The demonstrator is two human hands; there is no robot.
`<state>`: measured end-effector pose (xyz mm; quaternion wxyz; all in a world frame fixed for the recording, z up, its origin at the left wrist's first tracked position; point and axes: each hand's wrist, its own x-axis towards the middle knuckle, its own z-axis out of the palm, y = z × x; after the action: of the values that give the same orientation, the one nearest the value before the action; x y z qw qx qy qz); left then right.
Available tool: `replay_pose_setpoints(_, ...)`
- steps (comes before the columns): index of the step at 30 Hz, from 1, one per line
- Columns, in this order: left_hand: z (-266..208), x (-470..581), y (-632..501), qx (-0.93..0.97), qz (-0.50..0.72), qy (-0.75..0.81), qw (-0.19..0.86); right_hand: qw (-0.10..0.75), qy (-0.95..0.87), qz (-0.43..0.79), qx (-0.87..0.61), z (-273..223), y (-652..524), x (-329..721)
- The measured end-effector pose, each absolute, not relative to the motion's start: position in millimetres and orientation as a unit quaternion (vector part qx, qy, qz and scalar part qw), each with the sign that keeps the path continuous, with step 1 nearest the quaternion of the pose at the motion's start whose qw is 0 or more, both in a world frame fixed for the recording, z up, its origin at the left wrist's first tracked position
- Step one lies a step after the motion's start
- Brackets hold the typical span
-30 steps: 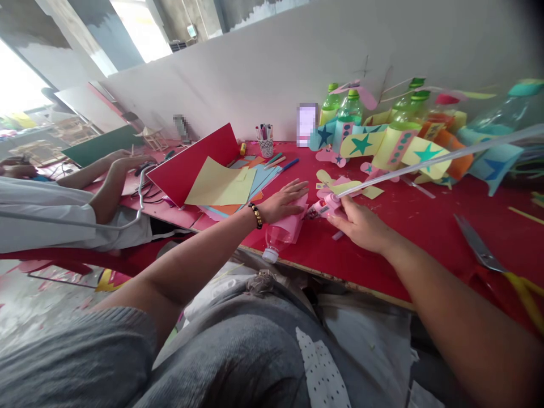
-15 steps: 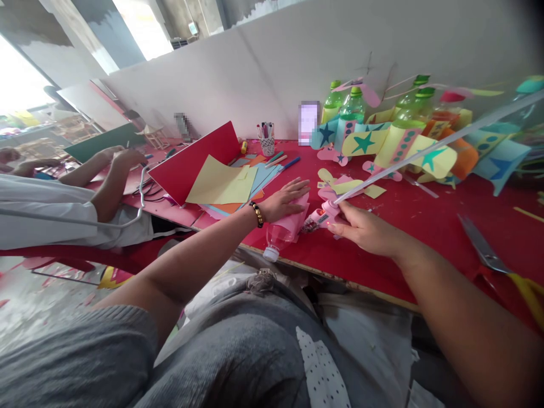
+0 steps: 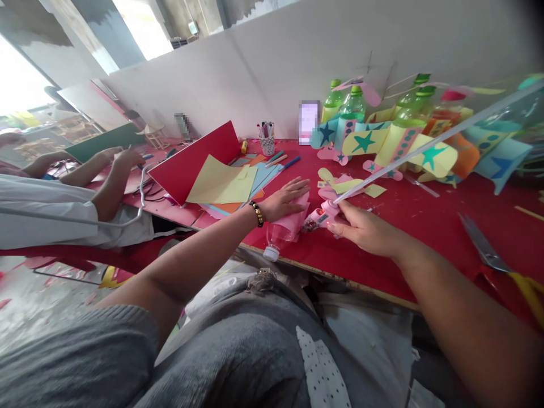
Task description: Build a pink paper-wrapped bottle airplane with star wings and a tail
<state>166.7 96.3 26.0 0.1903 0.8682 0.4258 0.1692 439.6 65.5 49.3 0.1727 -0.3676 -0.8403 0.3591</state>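
One plastic bottle [image 3: 276, 238] in pink paper [image 3: 294, 225] lies under the spread-out left grip [image 3: 284, 203]; the right grip [image 3: 360, 228] is wrapped around a pink glue gun [image 3: 328, 211].

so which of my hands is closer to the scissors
Right. Your right hand, holding the pink glue gun, is left of the scissors; your left hand, on the pink-wrapped bottle, is farther left.

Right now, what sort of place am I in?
Probably a craft workshop: coloured paper sheets, green plastic bottles trimmed with starred paper, and a pink plastic glue gun in your right hand.
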Motion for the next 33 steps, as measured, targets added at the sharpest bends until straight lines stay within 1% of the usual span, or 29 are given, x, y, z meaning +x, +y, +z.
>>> replay_pose_setpoints(7, 23.8, 166.0, 96.8, 0.872, 0.178, 0.416, 0.187, 0.173, -0.841, 0.393, -0.328, 45.2, 65.3, 440.4)
replay_pose_setpoints(24, 34.8, 172.7, 87.1, 0.869, 0.149, 0.442, 0.165, 0.175, -0.84, 0.385, -0.34, 47.2, 68.4, 441.6)
replay_pose_setpoints(31, 37.7, 175.7, 86.2, 0.863, 0.138, 0.454, 0.174, 0.192, -0.829, 0.388, -0.353, 45.2, 73.6, 442.0)
replay_pose_setpoints(33, 38.3, 176.2, 86.3, 0.862, 0.131, 0.458, 0.174, 0.222, -0.819, 0.392, -0.356, 44.2, 76.2, 443.6)
